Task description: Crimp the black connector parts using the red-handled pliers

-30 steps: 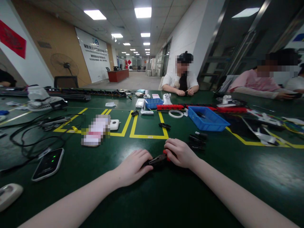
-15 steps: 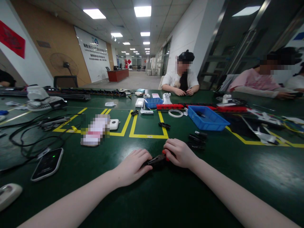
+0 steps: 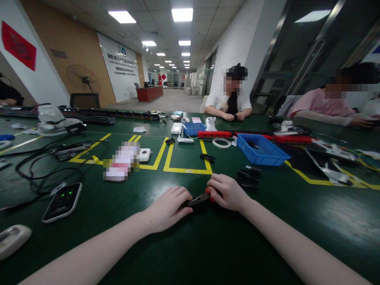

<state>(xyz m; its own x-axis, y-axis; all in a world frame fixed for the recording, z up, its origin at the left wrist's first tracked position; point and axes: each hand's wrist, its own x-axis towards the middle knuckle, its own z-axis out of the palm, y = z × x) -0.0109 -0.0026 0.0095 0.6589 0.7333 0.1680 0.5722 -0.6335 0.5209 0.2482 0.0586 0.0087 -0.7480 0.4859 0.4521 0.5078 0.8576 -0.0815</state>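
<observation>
Red-handled needle-nose pliers (image 3: pixel 199 200) point leftward, low over the green table. My right hand (image 3: pixel 225 192) is closed round their handles, fingers wrapped over the red grips. At the tip of the jaws, my left hand (image 3: pixel 169 208) is closed, thumb and fingers pinched together. Something small and dark shows between those fingers, mostly hidden, so its kind is unclear. Beyond my right hand lie several glossy black pieces (image 3: pixel 247 178). Farther forward, a small black part (image 3: pixel 207 158) rests across a yellow tape line.
A blue tray (image 3: pixel 263 154) with dark items stands ahead to the right, near a white ring (image 3: pixel 221 143) and red strips (image 3: pixel 215 134). On the left lie a pixelated phone-shaped item (image 3: pixel 118 164), a black device with green lights (image 3: pixel 62 202) and tangled cables. A person (image 3: pixel 228 101) sits opposite.
The whole view has shifted slightly, with things appearing a little farther right. Both hands keep the same hold, and the pliers stay at my left fingertips.
</observation>
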